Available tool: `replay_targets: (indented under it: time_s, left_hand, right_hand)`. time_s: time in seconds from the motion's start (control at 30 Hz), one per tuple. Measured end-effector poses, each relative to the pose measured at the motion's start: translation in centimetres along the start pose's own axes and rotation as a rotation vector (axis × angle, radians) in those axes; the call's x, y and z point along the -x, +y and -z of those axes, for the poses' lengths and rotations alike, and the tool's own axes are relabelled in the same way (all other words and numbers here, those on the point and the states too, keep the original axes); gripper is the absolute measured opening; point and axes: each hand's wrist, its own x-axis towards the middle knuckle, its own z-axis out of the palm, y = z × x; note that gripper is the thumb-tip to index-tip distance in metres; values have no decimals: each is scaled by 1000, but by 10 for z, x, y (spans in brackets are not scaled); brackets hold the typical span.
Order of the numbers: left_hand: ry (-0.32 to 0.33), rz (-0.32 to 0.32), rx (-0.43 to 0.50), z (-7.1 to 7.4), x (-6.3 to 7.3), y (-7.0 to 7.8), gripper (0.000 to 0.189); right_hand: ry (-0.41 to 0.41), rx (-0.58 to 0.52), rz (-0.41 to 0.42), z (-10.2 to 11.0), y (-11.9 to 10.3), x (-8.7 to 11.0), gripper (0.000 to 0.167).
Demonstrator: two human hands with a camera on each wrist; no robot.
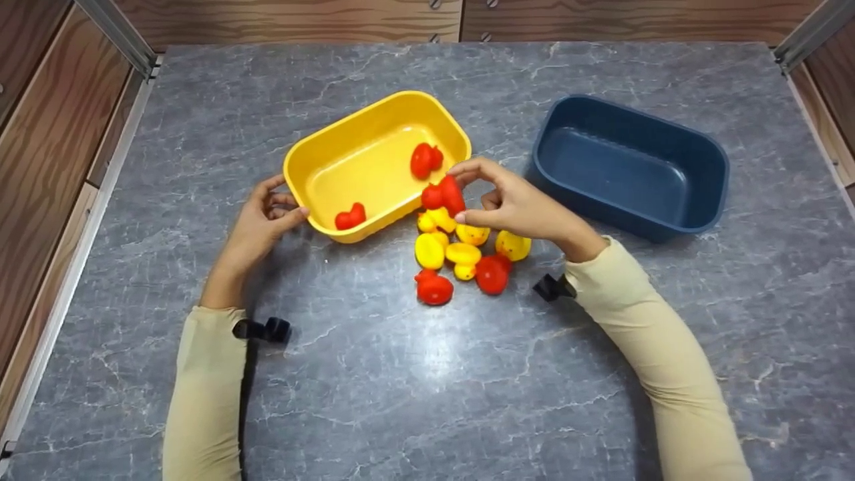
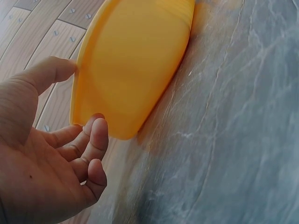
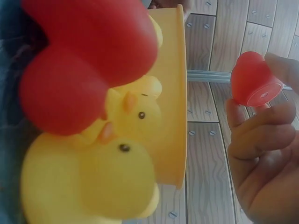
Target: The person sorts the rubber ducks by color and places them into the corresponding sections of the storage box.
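Note:
My right hand [image 1: 524, 204] pinches a red rubber duck [image 1: 444, 194] between thumb and fingers, just outside the near right side of the yellow bin [image 1: 307, 147]. In the right wrist view, the duck's flat round base [image 3: 265, 94] faces the camera. At the bin's left end, my left hand [image 1: 257, 224] holds the rim with thumb and fingertips. Two red ducks lie inside this bin, one near the right end [image 1: 422, 162] and another at the near left [image 1: 350, 217]. Below the right hand, several yellow ducks [image 1: 429, 251] cluster on the table with two red ducks [image 1: 434, 288].
A dark blue bin [image 1: 618, 167] stands to the right, with nothing seen inside. The grey marbled table [image 1: 414, 401] is bordered by wood-patterned panels [image 1: 300, 23] at the back and sides. Each sleeve carries a black wrist mount [image 1: 264, 330].

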Motion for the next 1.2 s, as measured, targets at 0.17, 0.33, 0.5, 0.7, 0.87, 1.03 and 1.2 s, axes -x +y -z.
replay_targets:
  time_s: [0.17,0.33,0.5,0.7,0.87,1.03,1.2]
  left_hand:
    - [6,-2,-2,0,0,1,70]
    - [3,4,2,0,-1,1,71]
    - [-4,9,0,1,-1,2,72]
    - [-2,14,-25,2,0,3,71]
    - [0,18,-34,2,1,2,71]
    - [3,18,-21,0,1,2,71]
    - [-1,20,-18,0,1,3,72]
  right_hand:
    - [22,-19,23,1,-10,-12,55]
    - [40,-40,20,-1,-18,-24,56]
    - [79,-34,-6,-5,-22,-38,56]
    - [123,26,-49,-8,-25,-56,56]
    - [136,74,-98,-11,-27,-69,56]
    - [159,103,-128,-15,-27,-79,55]
    - [188,139,-120,-16,-25,-83,56]
